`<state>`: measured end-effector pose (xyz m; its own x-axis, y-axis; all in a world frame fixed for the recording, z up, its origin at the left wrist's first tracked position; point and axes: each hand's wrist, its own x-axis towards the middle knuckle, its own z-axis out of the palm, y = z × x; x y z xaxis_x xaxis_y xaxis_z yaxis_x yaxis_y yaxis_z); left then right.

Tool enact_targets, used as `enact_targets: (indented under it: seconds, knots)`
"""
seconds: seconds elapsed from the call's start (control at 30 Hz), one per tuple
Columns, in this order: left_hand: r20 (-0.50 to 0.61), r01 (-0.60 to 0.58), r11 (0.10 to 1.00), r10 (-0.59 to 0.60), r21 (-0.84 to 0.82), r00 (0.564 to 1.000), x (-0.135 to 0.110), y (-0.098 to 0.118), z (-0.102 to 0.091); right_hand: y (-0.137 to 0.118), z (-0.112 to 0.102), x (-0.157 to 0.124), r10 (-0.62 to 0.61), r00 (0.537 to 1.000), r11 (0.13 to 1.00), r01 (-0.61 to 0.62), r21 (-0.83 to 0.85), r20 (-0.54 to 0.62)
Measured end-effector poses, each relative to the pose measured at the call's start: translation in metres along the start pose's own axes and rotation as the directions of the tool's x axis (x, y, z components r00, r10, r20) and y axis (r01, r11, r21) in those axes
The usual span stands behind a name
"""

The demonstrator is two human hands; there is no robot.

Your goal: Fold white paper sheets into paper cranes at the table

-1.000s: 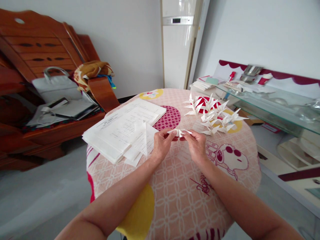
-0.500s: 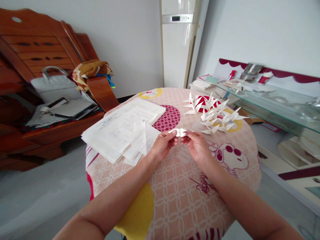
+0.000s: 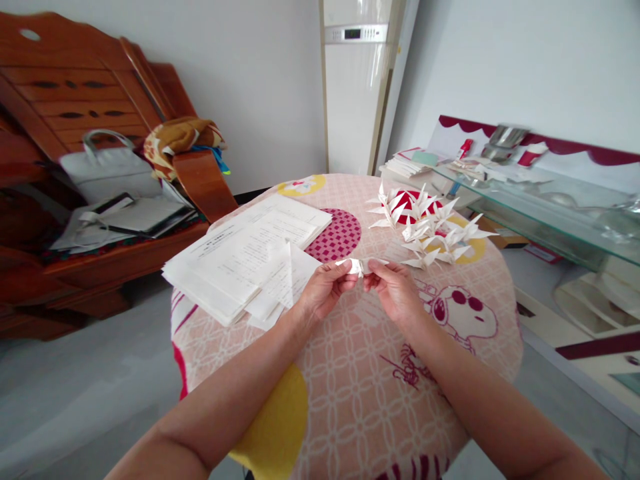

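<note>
A small folded white paper [image 3: 358,268] is pinched between both hands above the middle of the round table. My left hand [image 3: 327,288] has its thumb and fingers closed on the left end of it. On the right end, my right hand [image 3: 393,288] grips with the thumb on top. Parts of the paper are hidden behind the fingers. Several white paper cranes [image 3: 430,227] stand together beyond my right hand. To the left lies a stack of printed sheets [image 3: 215,267], with smaller cut sheets [image 3: 287,277] near my left wrist.
A patterned cloth [image 3: 360,387] covers the round table. A wooden bench [image 3: 100,247] with a grey bag [image 3: 107,173] stands at the left. On the right is a glass-topped cabinet [image 3: 550,207] carrying a metal pot and papers. A tall white air conditioner [image 3: 355,100] fills the corner.
My right thumb has shifted slightly over the folded paper, and the paper's shape between the thumbs looks different. The cranes and sheets lie as before.
</note>
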<state>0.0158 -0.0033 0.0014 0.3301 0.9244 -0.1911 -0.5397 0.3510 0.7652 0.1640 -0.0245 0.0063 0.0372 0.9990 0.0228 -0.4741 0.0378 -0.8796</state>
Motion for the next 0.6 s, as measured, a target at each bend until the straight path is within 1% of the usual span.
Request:
enact_targets:
  seconds: [0.1,0.37,0.5,0.6]
  knots:
    - [0.002,0.017,0.997,-0.017,0.081,1.0,-0.001,0.004,-0.002,-0.003,-0.001,-0.002,0.0,0.998,0.999,0.003,-0.054,0.056]
    - [0.063,0.073,0.974,-0.088,0.214,0.994,-0.003,0.013,-0.008,-0.008,-0.009,-0.002,0.124,0.979,0.989,-0.108,-0.106,0.161]
    - [0.082,0.074,0.969,-0.096,0.234,0.992,-0.003,0.015,-0.008,-0.009,-0.011,-0.001,0.182,0.964,0.979,-0.161,-0.123,0.193]
    - [0.069,0.077,0.973,-0.094,0.217,0.993,-0.004,0.014,-0.007,-0.008,-0.011,-0.001,0.181,0.967,0.982,-0.167,-0.091,0.177]
